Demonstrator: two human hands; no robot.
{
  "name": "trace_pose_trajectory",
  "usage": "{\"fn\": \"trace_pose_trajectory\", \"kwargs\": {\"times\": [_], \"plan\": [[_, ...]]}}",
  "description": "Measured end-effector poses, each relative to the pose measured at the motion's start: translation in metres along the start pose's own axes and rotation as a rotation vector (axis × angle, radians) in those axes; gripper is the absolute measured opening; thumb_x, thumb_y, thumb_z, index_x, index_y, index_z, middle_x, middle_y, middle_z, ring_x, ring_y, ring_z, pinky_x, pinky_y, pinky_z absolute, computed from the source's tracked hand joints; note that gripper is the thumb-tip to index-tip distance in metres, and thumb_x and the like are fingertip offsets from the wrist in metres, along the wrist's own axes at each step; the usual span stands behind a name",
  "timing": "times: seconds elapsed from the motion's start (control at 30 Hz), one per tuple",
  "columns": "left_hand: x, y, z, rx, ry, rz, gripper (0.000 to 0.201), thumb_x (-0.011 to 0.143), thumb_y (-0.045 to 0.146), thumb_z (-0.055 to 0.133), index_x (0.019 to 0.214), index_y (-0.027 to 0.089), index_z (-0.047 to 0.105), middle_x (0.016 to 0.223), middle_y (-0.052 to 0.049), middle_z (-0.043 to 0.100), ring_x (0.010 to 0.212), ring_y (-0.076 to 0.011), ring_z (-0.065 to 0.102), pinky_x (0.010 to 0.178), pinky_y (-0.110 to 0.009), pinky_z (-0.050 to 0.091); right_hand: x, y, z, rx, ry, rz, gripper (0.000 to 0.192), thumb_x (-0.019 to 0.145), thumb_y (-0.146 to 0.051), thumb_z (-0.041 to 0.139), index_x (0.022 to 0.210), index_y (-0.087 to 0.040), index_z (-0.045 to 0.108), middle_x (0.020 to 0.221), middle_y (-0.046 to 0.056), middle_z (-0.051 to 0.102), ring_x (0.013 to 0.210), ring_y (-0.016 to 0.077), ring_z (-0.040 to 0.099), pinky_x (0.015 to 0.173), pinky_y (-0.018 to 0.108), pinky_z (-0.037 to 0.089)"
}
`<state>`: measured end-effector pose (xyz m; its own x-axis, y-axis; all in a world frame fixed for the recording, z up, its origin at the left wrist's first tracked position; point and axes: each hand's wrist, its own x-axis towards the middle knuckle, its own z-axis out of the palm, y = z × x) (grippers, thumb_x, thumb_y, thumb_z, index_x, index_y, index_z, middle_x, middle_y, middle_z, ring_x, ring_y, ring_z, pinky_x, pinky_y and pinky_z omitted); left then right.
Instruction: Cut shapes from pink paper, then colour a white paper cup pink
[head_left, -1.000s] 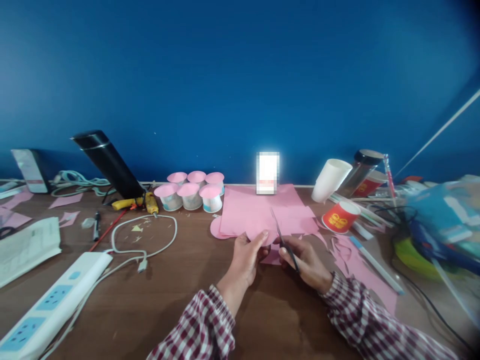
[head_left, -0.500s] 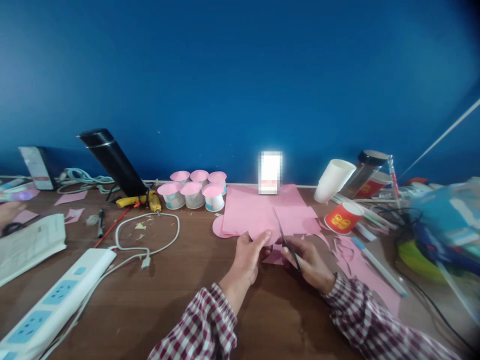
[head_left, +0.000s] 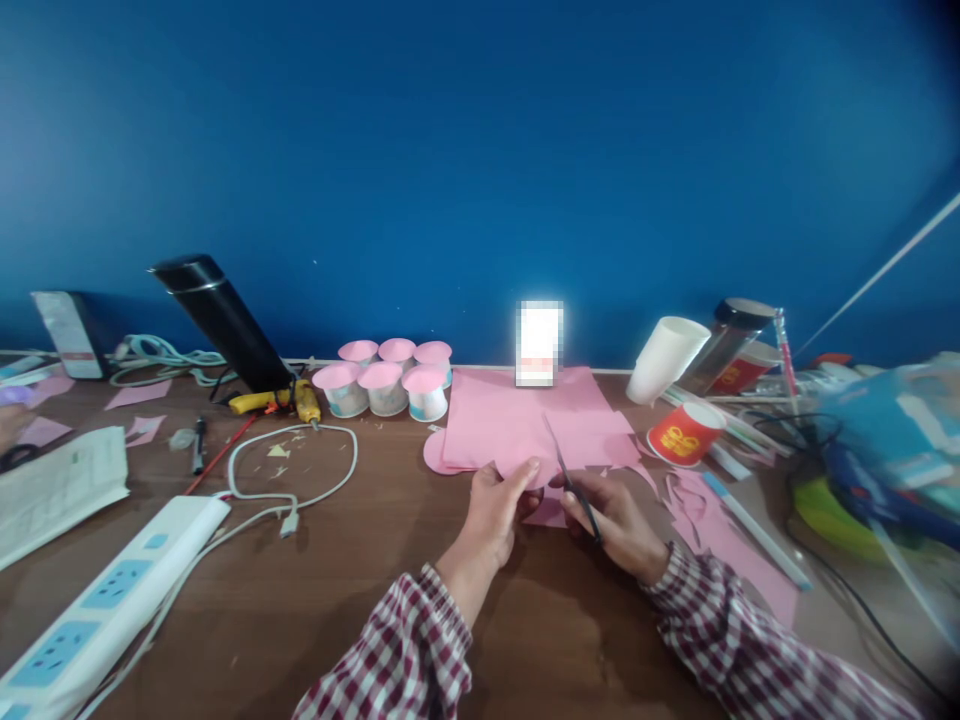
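Observation:
My left hand (head_left: 499,510) pinches a rounded piece of pink paper (head_left: 534,468) between thumb and fingers. Around a pair of scissors (head_left: 582,505) my right hand (head_left: 616,520) is closed, and the blades point up and away along the right edge of that piece. Just behind both hands lie pink paper sheets (head_left: 487,410), with a rounded pink cutout (head_left: 435,453) showing at their left corner. A small pink scrap (head_left: 550,510) rests on the table below the hands. The fingertips of my left hand are partly hidden behind the paper.
Several paper cups with pink tops (head_left: 386,388) stand behind to the left. A red cup (head_left: 686,433), stacked white cups (head_left: 667,358) and pink offcuts (head_left: 739,545) are at the right. A power strip (head_left: 112,600), white cable (head_left: 291,522) and black flask (head_left: 225,325) occupy the left.
The whole view has shifted very slightly. Both hands, the pink paper and the scissors keep almost the same position.

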<state>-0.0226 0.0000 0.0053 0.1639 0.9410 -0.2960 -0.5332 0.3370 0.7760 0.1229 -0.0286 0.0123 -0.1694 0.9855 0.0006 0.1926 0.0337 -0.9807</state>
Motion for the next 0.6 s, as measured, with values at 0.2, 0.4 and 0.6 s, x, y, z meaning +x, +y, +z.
{"fn": "trace_pose_trajectory", "kwargs": {"times": [0.2,0.4,0.6], "plan": [[0.0005,0.0015,0.0012,-0.004,0.028,-0.006,0.030,0.062,0.031,0.076,0.075,0.012,0.056,0.060,0.002,0.053,0.048,-0.0051,0.046,0.047,-0.019,0.038,-0.0007,0.0036,-0.0004,0.022,-0.001,0.002,0.039,0.080,-0.047,0.057,0.098,-0.013,0.057,0.052,-0.004,0.048,0.046,0.0085,0.043,0.043,0.021,0.034],[0.0000,0.0021,0.0008,-0.011,0.003,0.006,0.030,0.062,0.031,0.075,0.074,0.012,0.056,0.059,0.002,0.051,0.047,-0.0045,0.044,0.045,-0.018,0.035,-0.0006,0.0045,-0.0017,0.004,0.004,-0.010,0.038,0.079,-0.046,0.059,0.097,-0.012,0.058,0.052,-0.004,0.048,0.046,0.0085,0.042,0.043,0.021,0.034],[0.0014,0.0005,0.0001,-0.010,-0.013,0.028,0.029,0.063,0.032,0.074,0.073,0.012,0.055,0.057,0.004,0.048,0.047,-0.0042,0.041,0.045,-0.018,0.034,0.0000,0.0068,-0.0018,0.010,0.002,0.005,0.040,0.078,-0.046,0.060,0.098,-0.012,0.059,0.051,-0.004,0.048,0.044,0.0086,0.043,0.043,0.021,0.036]]}}
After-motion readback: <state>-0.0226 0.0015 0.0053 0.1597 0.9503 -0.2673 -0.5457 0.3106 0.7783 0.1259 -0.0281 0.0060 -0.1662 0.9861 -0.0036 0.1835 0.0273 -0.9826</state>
